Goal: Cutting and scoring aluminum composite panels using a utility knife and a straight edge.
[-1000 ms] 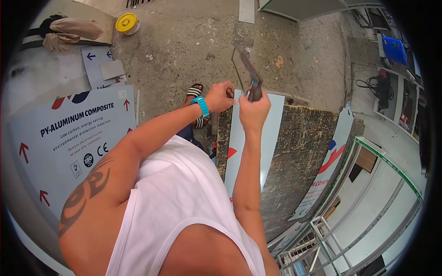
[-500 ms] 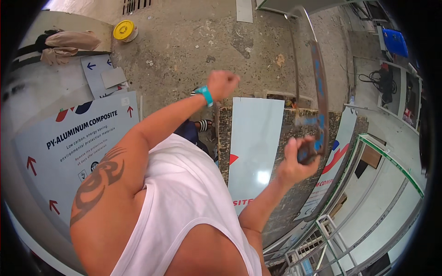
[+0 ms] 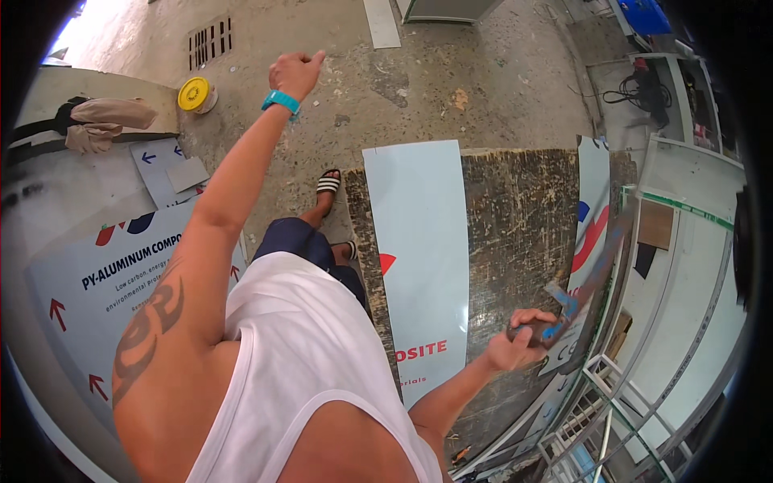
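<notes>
My right hand (image 3: 519,342) is closed round the dark handle of a hacksaw (image 3: 576,304) with a rusty, blue-flecked frame. The saw points up and away to the right, its far end blurred. Far out to the left, my left hand (image 3: 296,74) is raised above the floor with its fingers curled in, and nothing shows in it. Below the saw lies a worn, paint-spotted board (image 3: 519,217). A pale blue-grey composite panel (image 3: 419,225) rests lengthwise on that board, left of my right hand. Another printed panel strip (image 3: 594,185) lies along the board's right side.
A large printed panel (image 3: 64,274) leans at the left. Beyond it stands a bucket with a yellow lid (image 3: 196,95). Metal and glass frames (image 3: 676,241) crowd the right side. Farther off are a floor grate (image 3: 211,44) and a black cable coil (image 3: 644,88).
The hacksaw has swung from upright to slanting right and lower, still in my right hand. My left hand has moved away, up and left. The view has shifted, showing more of the board.
</notes>
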Available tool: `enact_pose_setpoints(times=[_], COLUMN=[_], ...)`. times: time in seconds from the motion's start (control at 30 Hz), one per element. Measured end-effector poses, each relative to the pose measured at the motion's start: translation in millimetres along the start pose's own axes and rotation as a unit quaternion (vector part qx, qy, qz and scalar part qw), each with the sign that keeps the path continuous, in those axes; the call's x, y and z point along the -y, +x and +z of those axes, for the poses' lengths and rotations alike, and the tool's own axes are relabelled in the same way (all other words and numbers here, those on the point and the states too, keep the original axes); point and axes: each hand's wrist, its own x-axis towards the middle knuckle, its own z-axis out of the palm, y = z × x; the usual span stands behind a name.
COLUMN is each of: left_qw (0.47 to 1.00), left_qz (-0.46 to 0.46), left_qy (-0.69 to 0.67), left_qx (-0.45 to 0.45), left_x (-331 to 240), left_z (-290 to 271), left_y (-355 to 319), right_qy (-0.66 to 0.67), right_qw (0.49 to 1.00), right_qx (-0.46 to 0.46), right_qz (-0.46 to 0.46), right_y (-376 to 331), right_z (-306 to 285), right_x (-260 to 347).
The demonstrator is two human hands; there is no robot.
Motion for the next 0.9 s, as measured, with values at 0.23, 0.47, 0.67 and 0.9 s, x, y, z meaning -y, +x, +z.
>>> enact_pose_setpoints(times=[0.23, 0.47, 0.67, 0.9], left_qw=[0.961, 0.959, 0.952, 0.943], left_qz=[0.129, 0.118, 0.079, 0.024], left_qy=[-0.182, -0.114, -0.121, -0.123], left_qx=[0.162, 0.232, 0.27, 0.309], left_x=[-98, -151, -149, -155], left_z=[21, 59, 69, 67], left_y=[-143, -192, -184, -174], right_qy=[-0.228, -0.216, -0.219, -0.236], right_qw=[0.956, 0.959, 0.953, 0.945], right_qx=[-0.103, 0.023, 0.096, 0.119], right_qz=[0.155, 0.181, 0.185, 0.193], right_y=[-64, -73, -71, -68], right_z=[-43, -37, -26, -26], right_x=[-14, -22, -37, -44])
